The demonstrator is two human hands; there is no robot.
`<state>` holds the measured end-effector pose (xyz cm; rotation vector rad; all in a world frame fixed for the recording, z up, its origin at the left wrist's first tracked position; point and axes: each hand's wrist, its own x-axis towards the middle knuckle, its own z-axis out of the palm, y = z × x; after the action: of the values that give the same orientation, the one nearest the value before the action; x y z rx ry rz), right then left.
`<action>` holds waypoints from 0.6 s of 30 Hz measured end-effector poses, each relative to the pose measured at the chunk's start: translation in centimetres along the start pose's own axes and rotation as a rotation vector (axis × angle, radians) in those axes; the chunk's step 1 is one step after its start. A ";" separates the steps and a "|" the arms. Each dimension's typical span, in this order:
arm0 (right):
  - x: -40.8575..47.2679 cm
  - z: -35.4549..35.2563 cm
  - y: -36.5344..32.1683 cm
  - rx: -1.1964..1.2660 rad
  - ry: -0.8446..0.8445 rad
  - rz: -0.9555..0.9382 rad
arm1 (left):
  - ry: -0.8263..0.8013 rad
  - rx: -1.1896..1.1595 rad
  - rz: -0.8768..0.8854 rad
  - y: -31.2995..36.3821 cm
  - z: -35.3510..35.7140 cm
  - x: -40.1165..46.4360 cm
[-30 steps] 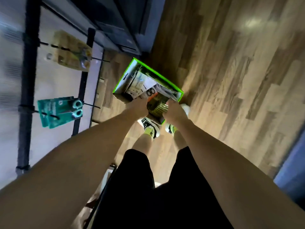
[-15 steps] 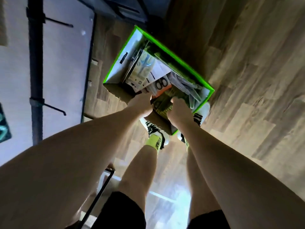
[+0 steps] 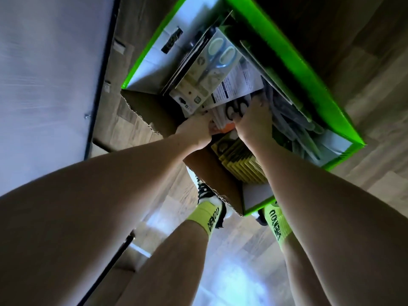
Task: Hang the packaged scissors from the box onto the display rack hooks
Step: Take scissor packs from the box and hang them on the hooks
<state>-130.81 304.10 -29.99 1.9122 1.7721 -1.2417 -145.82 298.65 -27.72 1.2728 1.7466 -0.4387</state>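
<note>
- The box (image 3: 293, 69), bright green on its rim and outer walls and pale inside, sits on the wooden floor (image 3: 364, 62) just beyond the person's feet, its brown cardboard flaps folded out on the near side.
- Both bare arms reach straight down into it from the near edge of the scene.
- The left hand (image 3: 195, 129) is low in the box, its fingers curled together onto the near edge of a white-and-orange package (image 3: 221, 122); the hold looks closed on that pack, though the fingertips are partly hidden.
- The right hand (image 3: 254, 122) is just beside it, to the right, pressed down on the same cluster of packs with its fingers bent; what exactly it grips I cannot tell.
- Black scissor handles (image 3: 237, 108) show through that pack, between the two hands and a little farther away.
- Farther in, a carded pair of scissors with pale blue handles (image 3: 212, 62) lies tilted against the left inner wall, with printed white cards behind it.
- A row of yellow packs (image 3: 240, 160) stands on edge near the right forearm.
- Clear, greyish packs (image 3: 293, 120) fill the right part of the box.
- Neon yellow socks (image 3: 207, 217) and dark-laced shoes stand on the floor at the near flap.
- A white panel with a dark frame (image 3: 97, 89) runs along the left.
</note>
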 end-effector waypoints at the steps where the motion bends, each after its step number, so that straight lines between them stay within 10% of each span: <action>1: 0.3 0.5 -0.1 0.004 0.023 0.026 | 0.003 -0.006 0.000 -0.2 0.3 0.1; 10: -1.9 2.4 0.2 -0.136 -0.278 -0.025 | 0.113 0.025 0.004 0.5 -0.5 -2.1; 18: -0.5 2.0 0.8 0.178 -0.073 0.136 | 0.259 0.147 0.081 1.9 0.2 -1.2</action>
<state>-130.86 302.16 -31.09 2.0156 1.5139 -1.4421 -143.98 298.55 -26.43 1.5570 1.8953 -0.3742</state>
